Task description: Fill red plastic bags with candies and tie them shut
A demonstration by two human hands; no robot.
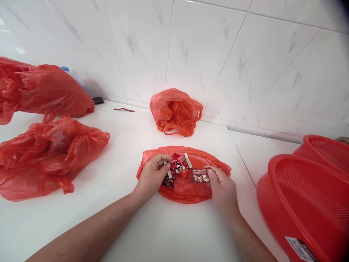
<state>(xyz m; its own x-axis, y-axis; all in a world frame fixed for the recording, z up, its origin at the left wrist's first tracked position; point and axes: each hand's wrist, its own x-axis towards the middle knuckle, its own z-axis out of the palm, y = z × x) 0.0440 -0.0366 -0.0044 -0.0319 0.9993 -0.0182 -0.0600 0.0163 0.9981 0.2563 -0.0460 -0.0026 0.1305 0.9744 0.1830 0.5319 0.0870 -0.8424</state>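
Observation:
My left hand (155,171) pinches a red wrapped snack packet (180,166) with white ends and pale printing. Between the thumb and fingers of my right hand (223,186) is a dark red snack packet (200,175) with cream lettering. Both packets are held over the mouth of a spread-out red plastic bag (188,193) on the white table. Under my left fingers, a darker packet (168,181) shows inside the bag, partly covered by my hand.
Behind the spread bag, a crumpled red bag (176,109) sits against the tiled wall. Two filled red bags (54,153) (51,89) lie at the left, near a black object (98,100) and a thin red strip (124,109). Red plastic baskets (289,196) stand at the right.

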